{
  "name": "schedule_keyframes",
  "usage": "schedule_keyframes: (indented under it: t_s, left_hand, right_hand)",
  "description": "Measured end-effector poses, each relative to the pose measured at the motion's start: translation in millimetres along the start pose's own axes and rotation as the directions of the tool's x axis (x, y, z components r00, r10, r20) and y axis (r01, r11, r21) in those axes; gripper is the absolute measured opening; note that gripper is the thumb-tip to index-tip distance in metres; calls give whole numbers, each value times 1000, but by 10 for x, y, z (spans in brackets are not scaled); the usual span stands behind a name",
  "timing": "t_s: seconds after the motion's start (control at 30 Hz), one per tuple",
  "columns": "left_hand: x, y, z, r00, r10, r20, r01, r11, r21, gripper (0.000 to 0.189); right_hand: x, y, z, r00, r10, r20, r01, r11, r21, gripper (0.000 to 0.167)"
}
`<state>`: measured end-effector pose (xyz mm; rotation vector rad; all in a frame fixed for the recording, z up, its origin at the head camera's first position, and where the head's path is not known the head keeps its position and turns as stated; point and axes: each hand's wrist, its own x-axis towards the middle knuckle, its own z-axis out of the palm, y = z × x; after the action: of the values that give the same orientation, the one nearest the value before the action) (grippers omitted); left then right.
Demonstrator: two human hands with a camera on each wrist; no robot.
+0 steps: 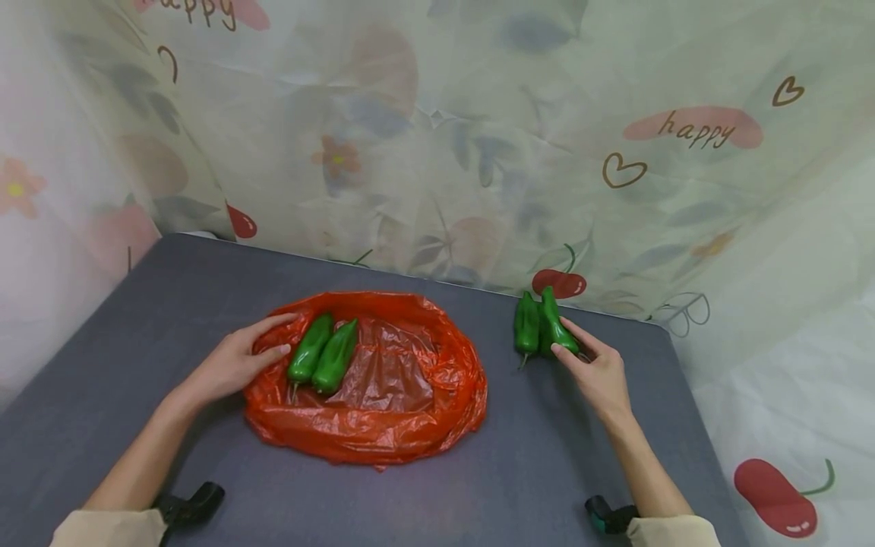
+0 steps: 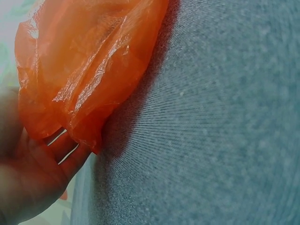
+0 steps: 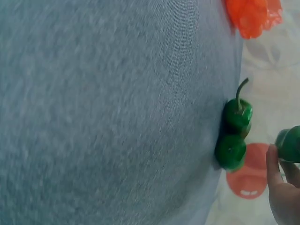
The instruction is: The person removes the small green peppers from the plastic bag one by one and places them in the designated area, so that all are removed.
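A red plastic bag [image 1: 383, 437] lies spread on the table with its mouth up and its rim rolled out. Two green peppers [image 1: 335, 357] rest side by side in its left part. My left hand [image 1: 235, 361] holds the bag's left rim; in the left wrist view the fingers pass behind the orange-looking plastic [image 2: 89, 70]. Over to the right, my right hand [image 1: 598, 372] pinches a green pepper [image 3: 288, 144], raised off the table in the right wrist view. Beside it, two more green peppers [image 3: 230, 152] lie on the table, one partly hidden in the head view.
The dark grey table [image 1: 437, 501] ends at the back against a hanging patterned cloth [image 1: 437, 190]. More cloth hangs at both sides. Black straps with devices [image 1: 194, 505] sit at both wrists.
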<state>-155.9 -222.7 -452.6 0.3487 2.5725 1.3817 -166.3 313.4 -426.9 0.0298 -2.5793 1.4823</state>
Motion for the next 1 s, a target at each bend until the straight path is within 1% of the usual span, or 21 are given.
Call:
schedule_keyframes:
  t_s: [0.2,0.33,0.53,0.77,1.0]
  left_hand:
    - [3,13,6,1000,1,-5,-1,1000,6,56]
    - [2,20,6,1000,-4,-3,4,1000,-5,57]
    - [-1,28,-5,1000,-10,-4,10,1000,8,56]
    - [1,19,-5,1000,-15,3,15,1000,-12,57]
    - [-13,-7,-2,1000,1,3,-1,1000,-24,57]
  right_hand:
    - [58,93,-69,999,17,-35,-18,999,-30,51]
    - [89,138,-102,999,29,-40,-30,999,-31,52]
    - [119,212,-136,997,53,-50,-56,997,-48,53]
    - [158,311,-194,995,77,-71,-84,991,-106,53]
    - [195,392,-222,993,100,-68,-110,980,-166,53]
